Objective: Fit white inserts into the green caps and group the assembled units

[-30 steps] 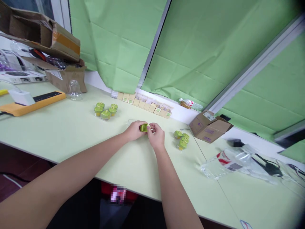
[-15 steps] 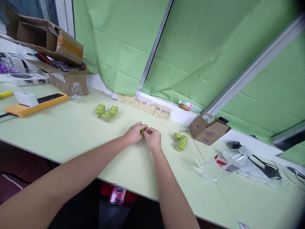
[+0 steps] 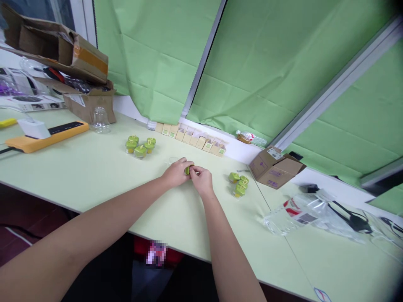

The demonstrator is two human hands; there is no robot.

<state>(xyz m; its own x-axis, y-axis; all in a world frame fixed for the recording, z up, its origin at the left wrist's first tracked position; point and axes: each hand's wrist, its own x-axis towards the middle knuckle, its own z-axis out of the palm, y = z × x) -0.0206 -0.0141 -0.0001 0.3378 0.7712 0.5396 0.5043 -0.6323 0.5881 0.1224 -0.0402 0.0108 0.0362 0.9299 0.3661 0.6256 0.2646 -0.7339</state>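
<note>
Green lid (image 3: 187,170) between both hands over the worktop (image 3: 176,218), mostly hidden by fingers. Left hand (image 3: 176,173) curled round one side of it; right hand (image 3: 202,180) nearly closed, thumb and fingertips pinching the other side. Just beyond the left hand, a clear piece (image 3: 173,160), too faint to make out. Well apart, lidded jars (image 3: 140,151) clustered to the left, more jars (image 3: 239,190) to the right. Behind, a row of small boxes (image 3: 195,140).
</note>
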